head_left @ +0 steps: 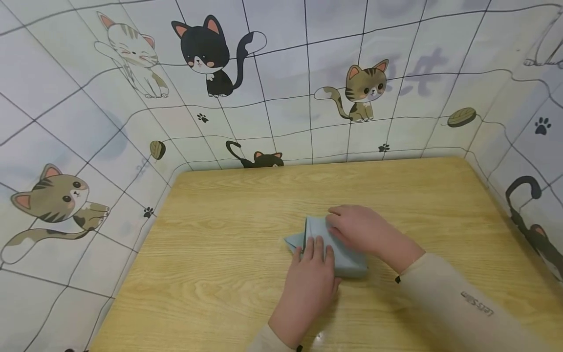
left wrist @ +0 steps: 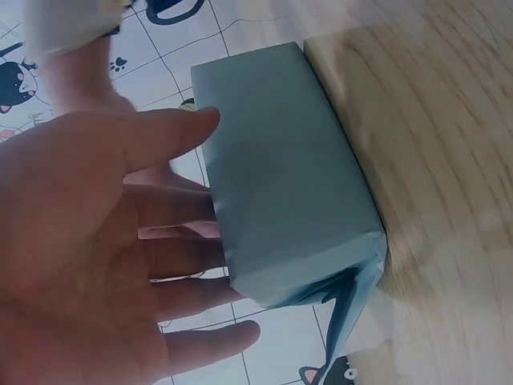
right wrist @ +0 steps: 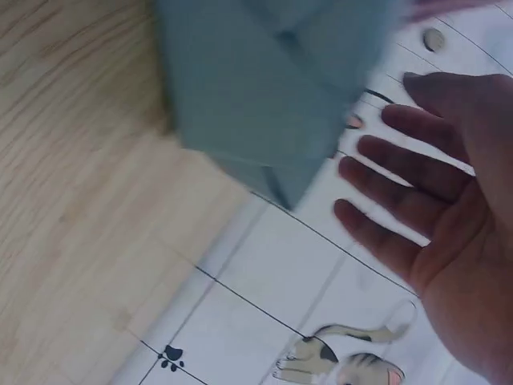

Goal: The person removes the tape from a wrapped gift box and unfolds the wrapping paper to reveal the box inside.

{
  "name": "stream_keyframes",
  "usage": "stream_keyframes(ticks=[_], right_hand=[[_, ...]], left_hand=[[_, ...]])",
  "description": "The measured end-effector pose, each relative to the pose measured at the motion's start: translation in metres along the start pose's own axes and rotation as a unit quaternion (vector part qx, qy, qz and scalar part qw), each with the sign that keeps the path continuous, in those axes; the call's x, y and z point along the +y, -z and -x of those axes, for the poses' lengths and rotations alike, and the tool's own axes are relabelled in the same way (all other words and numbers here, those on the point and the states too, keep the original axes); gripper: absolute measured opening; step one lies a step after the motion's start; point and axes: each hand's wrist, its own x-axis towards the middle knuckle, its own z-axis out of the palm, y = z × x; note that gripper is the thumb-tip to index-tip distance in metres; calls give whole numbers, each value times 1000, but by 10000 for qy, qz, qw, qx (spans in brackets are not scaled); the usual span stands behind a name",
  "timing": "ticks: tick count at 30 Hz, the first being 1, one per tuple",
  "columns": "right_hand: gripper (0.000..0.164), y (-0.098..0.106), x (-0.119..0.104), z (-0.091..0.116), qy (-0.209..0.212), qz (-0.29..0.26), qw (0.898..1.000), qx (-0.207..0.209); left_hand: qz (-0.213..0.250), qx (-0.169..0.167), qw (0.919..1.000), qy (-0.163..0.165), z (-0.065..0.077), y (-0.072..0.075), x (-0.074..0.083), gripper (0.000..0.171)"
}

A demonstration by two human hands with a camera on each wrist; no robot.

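Note:
A box-shaped package point(head_left: 349, 261) wrapped in blue-grey paper lies on the wooden table. From its left end sticks a pointed, folded paper flap point(head_left: 293, 240), which hangs loose as a creased tail in the left wrist view. My left hand point(head_left: 310, 276) rests on the package's near left part with fingers spread and straight. Over the far right side of the package is my right hand point(head_left: 362, 230). In the right wrist view the relaxed fingers of that right hand point(right wrist: 433, 184) stand beside the wrapped package point(right wrist: 256, 88), slightly curved, with nothing gripped.
The wooden tabletop point(head_left: 211, 254) stretches around the package on all sides. White cat-patterned wall covering point(head_left: 281, 112) rises along its back, left and right edges.

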Motion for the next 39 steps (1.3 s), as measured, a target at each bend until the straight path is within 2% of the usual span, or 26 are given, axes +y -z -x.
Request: stream_keyframes(ticks=[5,9,18,23,31,35,39], right_hand=[[26,-18,13,-9,534,355,9979,-120],[26,-22,23,-15,1071,628,9923,45],[15,-27,41,-25,1673,218,9849,378],[6,-30,43,-27,1692,22,9843,500],[4,-35,47,-29,1771,-146,9809,790],[5,-37,50,-30,1708,-381,9818,739],[2,-37,51,-31,1692,-481,9823,649]], left_hand=[[-50,-128,9999,-4,-2,0,2,67],[-112,-174,9998,-1,-3,1,4,67],[-183,-220,9996,20,-3,2,6,68],[-184,-260,9995,7,-4,3,5,67],[-154,-12,9999,-40,-4,2,3,65],[-135,134,9998,-112,-4,0,1,52],[-48,-6,9999,-145,-6,-1,-2,39]])
